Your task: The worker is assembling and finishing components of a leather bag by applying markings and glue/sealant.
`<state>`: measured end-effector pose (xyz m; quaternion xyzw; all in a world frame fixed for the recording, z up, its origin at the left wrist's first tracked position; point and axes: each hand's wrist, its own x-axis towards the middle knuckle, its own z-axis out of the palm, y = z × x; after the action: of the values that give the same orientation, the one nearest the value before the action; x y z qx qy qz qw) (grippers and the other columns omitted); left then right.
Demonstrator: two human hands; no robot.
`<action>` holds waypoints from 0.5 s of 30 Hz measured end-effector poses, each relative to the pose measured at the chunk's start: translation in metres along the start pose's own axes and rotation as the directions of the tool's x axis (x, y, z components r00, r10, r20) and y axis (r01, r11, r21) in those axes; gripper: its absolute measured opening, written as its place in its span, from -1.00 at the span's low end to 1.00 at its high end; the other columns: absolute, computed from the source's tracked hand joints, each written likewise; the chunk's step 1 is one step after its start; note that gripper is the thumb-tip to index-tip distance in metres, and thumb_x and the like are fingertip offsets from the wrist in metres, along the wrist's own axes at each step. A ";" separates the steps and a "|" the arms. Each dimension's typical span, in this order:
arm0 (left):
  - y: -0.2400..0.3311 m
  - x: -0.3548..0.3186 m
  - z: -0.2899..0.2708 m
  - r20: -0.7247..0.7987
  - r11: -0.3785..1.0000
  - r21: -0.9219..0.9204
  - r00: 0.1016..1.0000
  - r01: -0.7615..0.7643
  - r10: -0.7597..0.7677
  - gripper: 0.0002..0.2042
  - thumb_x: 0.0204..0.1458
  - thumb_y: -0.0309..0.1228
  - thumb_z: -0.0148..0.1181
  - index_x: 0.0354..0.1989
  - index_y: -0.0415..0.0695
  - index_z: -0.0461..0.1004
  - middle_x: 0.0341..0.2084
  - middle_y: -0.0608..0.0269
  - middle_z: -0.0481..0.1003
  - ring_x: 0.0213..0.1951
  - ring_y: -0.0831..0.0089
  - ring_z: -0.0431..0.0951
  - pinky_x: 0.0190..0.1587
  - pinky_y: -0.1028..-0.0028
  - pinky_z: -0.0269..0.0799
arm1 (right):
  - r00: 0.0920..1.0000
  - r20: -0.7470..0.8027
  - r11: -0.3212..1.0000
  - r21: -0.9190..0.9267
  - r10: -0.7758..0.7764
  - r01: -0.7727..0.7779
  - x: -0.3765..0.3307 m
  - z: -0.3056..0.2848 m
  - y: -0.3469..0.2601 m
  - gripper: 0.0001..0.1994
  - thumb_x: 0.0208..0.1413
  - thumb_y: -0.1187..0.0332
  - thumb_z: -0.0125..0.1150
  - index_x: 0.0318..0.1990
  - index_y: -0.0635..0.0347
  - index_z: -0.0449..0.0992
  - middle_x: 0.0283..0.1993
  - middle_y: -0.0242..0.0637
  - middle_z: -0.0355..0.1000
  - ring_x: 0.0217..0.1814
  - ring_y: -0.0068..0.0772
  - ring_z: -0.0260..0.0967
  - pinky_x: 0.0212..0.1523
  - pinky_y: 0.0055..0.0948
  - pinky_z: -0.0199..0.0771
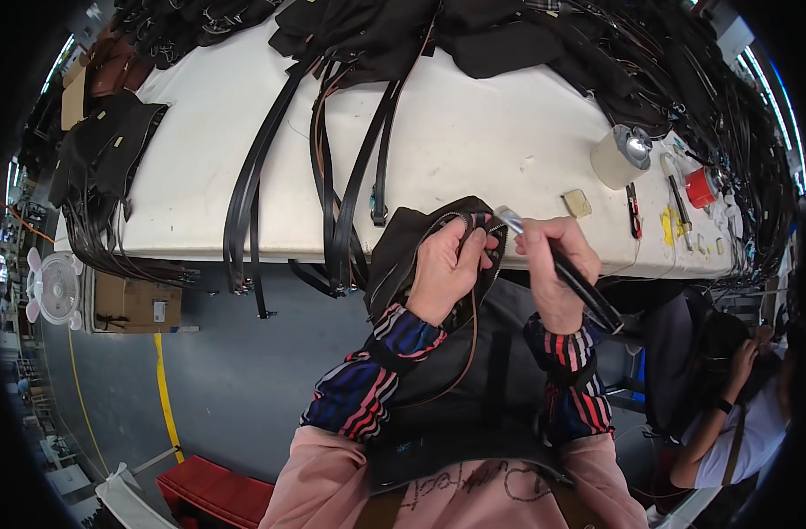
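A black bag (394, 242) with an open zipper lies at the near edge of the white table, partly hanging over it. My left hand (447, 271) is closed on the bag's zippered edge, with thumb and fingers pinched near the zipper's end. In my right hand (557, 264) is a hammer (588, 289), gripped by its dark handle. Its silver head is right beside my left fingertips, close to the bag's edge. Whether the head touches the bag I cannot tell. A thin brown strap hangs from the bag toward my lap.
Black bags (500, 40) with long straps (262, 167) cover the far side of the white table (473, 132). At right are a pale can (621, 157), a red-handled cutter (633, 212), a red container (700, 188) and a yellowish block (577, 204). Another person (747, 423) sits at lower right.
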<state>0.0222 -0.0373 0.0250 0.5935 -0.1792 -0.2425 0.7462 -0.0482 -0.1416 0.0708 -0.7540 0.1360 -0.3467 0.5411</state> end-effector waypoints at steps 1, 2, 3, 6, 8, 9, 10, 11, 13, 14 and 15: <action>-0.001 -0.001 0.000 -0.019 0.994 0.063 0.996 -0.090 0.092 -0.85 0.12 -0.48 -0.03 -0.27 -0.32 0.40 -0.53 0.28 0.47 -0.53 0.68 0.39 -0.47 0.64 0.31 | 0.999 0.005 0.999 0.029 -0.044 0.044 0.000 0.010 -0.004 -0.92 0.03 0.50 0.17 -0.42 0.33 0.43 -0.60 -0.38 0.38 -0.56 -0.74 0.25 -0.58 -0.66 0.24; -0.002 -0.001 0.001 -0.033 0.976 0.127 0.982 -0.180 0.185 -0.87 0.10 -0.49 -0.02 -0.37 -0.31 0.39 -0.59 0.27 0.47 -0.59 0.66 0.41 -0.55 0.62 0.30 | 0.998 0.053 0.999 -0.045 -0.018 0.021 0.001 0.014 0.002 -0.93 0.01 0.51 0.17 -0.42 0.33 0.43 -0.61 -0.36 0.38 -0.57 -0.72 0.27 -0.57 -0.66 0.25; -0.004 -0.001 0.000 -0.036 0.977 0.122 0.982 -0.178 0.183 -0.87 0.10 -0.49 -0.02 -0.37 -0.31 0.39 -0.59 0.27 0.47 -0.59 0.66 0.41 -0.55 0.62 0.30 | 0.995 0.101 0.993 -0.120 0.012 0.000 -0.001 0.018 0.012 -0.93 0.00 0.52 0.17 -0.43 0.32 0.42 -0.61 -0.34 0.38 -0.58 -0.70 0.29 -0.57 -0.66 0.26; 0.000 -0.001 -0.001 -0.022 0.969 0.192 0.986 -0.157 0.164 -0.85 0.09 -0.51 -0.02 -0.51 -0.29 0.32 -0.67 0.22 0.44 -0.63 0.58 0.43 -0.59 0.56 0.30 | 0.995 0.096 0.985 -0.164 -0.030 0.045 0.000 0.018 0.010 -0.92 -0.02 0.52 0.18 -0.48 0.30 0.41 -0.63 -0.33 0.38 -0.63 -0.64 0.30 -0.61 -0.64 0.26; -0.004 -0.001 0.000 -0.042 0.991 0.106 0.995 -0.085 0.090 -0.87 0.09 -0.51 -0.04 -0.45 -0.30 0.37 -0.66 0.22 0.45 -0.64 0.58 0.44 -0.58 0.56 0.32 | 0.982 0.035 0.924 -0.332 -0.188 0.189 0.002 0.013 0.018 -0.89 0.00 0.51 0.17 -0.52 0.28 0.40 -0.67 -0.34 0.36 -0.69 -0.66 0.24 -0.66 -0.62 0.22; 0.000 -0.001 0.003 -0.047 0.999 0.038 0.999 -0.021 0.023 -0.87 0.09 -0.50 -0.04 -0.42 -0.30 0.38 -0.66 0.22 0.45 -0.64 0.58 0.45 -0.58 0.56 0.33 | 1.000 -0.014 0.945 -0.327 -0.014 0.008 0.006 0.003 0.021 -0.88 0.01 0.49 0.15 -0.52 0.28 0.39 -0.70 -0.36 0.33 -0.67 -0.70 0.24 -0.65 -0.63 0.22; 0.001 -0.001 0.002 -0.005 0.997 0.075 1.000 0.019 -0.018 -0.83 0.12 -0.48 -0.05 -0.23 -0.32 0.43 -0.55 0.30 0.48 -0.58 0.66 0.41 -0.51 0.64 0.30 | 0.999 -0.048 0.948 -0.317 0.023 -0.037 0.006 -0.008 0.030 -0.87 0.01 0.49 0.15 -0.52 0.28 0.39 -0.71 -0.38 0.32 -0.67 -0.71 0.23 -0.65 -0.62 0.22; 0.004 0.003 0.004 -0.009 0.997 0.071 1.000 0.014 -0.013 -0.83 0.12 -0.48 -0.05 -0.23 -0.32 0.43 -0.55 0.30 0.48 -0.58 0.66 0.41 -0.51 0.64 0.30 | 0.995 -0.083 0.949 -0.305 0.059 -0.082 0.006 -0.015 0.037 -0.87 0.02 0.49 0.15 -0.53 0.28 0.39 -0.72 -0.39 0.31 -0.66 -0.72 0.23 -0.65 -0.62 0.22; 0.005 -0.001 0.001 -0.017 0.989 0.147 1.000 0.001 0.002 -0.84 0.12 -0.49 -0.05 -0.24 -0.31 0.43 -0.55 0.31 0.47 -0.58 0.67 0.40 -0.50 0.64 0.30 | 0.994 -0.035 0.988 -0.122 -0.102 0.097 0.001 0.007 0.007 -0.91 0.00 0.50 0.17 -0.48 0.28 0.41 -0.70 -0.39 0.32 -0.66 -0.71 0.21 -0.63 -0.61 0.22; 0.000 -0.002 -0.005 0.001 0.973 0.208 0.995 -0.098 0.100 -0.85 0.11 -0.51 -0.05 -0.25 -0.31 0.42 -0.55 0.31 0.47 -0.58 0.67 0.39 -0.50 0.65 0.30 | 0.990 0.050 0.967 -0.212 -0.133 0.140 -0.005 0.017 0.005 -0.93 -0.01 0.51 0.17 -0.47 0.27 0.41 -0.68 -0.37 0.33 -0.65 -0.70 0.22 -0.62 -0.61 0.23; -0.003 0.003 -0.004 -0.039 0.958 0.240 0.985 -0.155 0.169 -0.85 0.11 -0.52 -0.06 -0.24 -0.31 0.42 -0.56 0.31 0.47 -0.57 0.68 0.38 -0.50 0.65 0.30 | 0.973 0.151 0.935 -0.284 -0.173 0.210 0.000 0.021 0.008 -0.94 -0.01 0.51 0.16 -0.46 0.27 0.42 -0.67 -0.36 0.34 -0.65 -0.69 0.23 -0.61 -0.62 0.25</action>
<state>0.0263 -0.0357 0.0210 0.6684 -0.2327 -0.1398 0.6925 -0.0327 -0.1296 0.0604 -0.8566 0.0791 -0.3260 0.3920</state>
